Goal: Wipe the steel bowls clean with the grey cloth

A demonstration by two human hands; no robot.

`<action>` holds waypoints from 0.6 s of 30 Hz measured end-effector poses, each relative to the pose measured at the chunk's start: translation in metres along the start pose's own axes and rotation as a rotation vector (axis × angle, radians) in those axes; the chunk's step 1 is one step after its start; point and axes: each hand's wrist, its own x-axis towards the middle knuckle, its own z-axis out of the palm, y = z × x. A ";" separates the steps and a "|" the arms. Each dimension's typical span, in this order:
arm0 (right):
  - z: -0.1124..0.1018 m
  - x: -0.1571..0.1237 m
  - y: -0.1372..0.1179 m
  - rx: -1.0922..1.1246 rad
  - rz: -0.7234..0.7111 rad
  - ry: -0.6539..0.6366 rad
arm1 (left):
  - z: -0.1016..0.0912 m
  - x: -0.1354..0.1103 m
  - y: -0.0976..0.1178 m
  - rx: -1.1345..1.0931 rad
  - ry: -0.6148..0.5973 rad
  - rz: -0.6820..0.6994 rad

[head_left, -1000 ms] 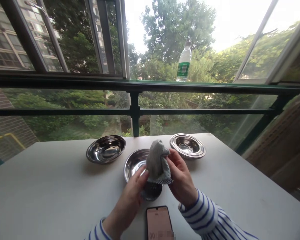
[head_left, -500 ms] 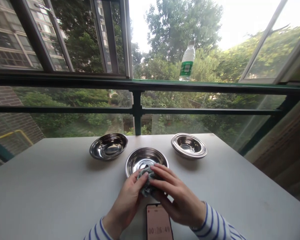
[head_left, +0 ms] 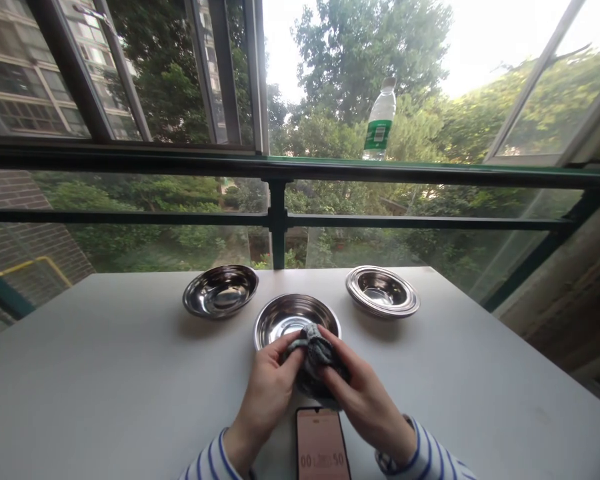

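Both hands meet over the near rim of the middle steel bowl point(head_left: 273, 317), gripping a crumpled grey-green and black cloth point(head_left: 314, 347). My left hand point(head_left: 267, 387) pinches the cloth's left side between thumb and fingers. On the right side, my right hand point(head_left: 367, 393) has its fingers curled around the cloth. A dark, rounded shape shows beneath the cloth between the hands; I cannot tell whether it is more cloth or another object. Just below the hands, a phone point(head_left: 323, 437) lies face up with a partly blurred timer on its screen.
On the white table point(head_left: 130, 387), a shiny steel bowl point(head_left: 220, 293) sits at the back left. Stacked steel bowls point(head_left: 383, 293) with wide rims stand at the back right. Beyond the table's far edge runs a dark green railing point(head_left: 180, 163), with a plastic bottle point(head_left: 379, 123) on it.
The cloth has been turned and bunched differently, showing more black. My right fingers have shifted from lying over its top to gripping its right side. The bowls have not moved on the table.
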 end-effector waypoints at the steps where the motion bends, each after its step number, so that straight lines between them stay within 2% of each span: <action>1: -0.004 0.001 0.000 -0.011 -0.001 0.017 | -0.004 0.000 0.002 0.052 -0.005 0.023; 3: -0.016 0.002 -0.001 -0.088 -0.045 0.088 | -0.016 0.002 0.008 0.148 0.048 0.085; 6: -0.036 0.000 -0.006 -0.365 -0.268 0.195 | -0.038 0.006 0.011 0.286 0.328 0.146; 7: -0.041 -0.002 -0.008 -0.475 -0.353 0.198 | -0.044 0.007 0.010 0.297 0.419 0.133; 8: -0.043 -0.004 -0.009 -0.578 -0.423 0.175 | -0.048 0.007 0.008 0.294 0.447 0.085; 9: -0.043 -0.006 -0.010 -0.668 -0.475 0.133 | -0.051 0.007 0.005 0.280 0.442 0.016; 12: -0.033 -0.013 -0.010 -0.873 -0.602 -0.017 | -0.048 0.002 -0.005 0.146 0.257 -0.181; 15: -0.019 -0.017 -0.011 -1.004 -0.694 -0.153 | -0.040 -0.004 -0.009 0.060 0.139 -0.228; 18: -0.014 -0.017 -0.014 -1.049 -0.654 -0.284 | -0.036 -0.005 -0.009 0.025 0.106 -0.238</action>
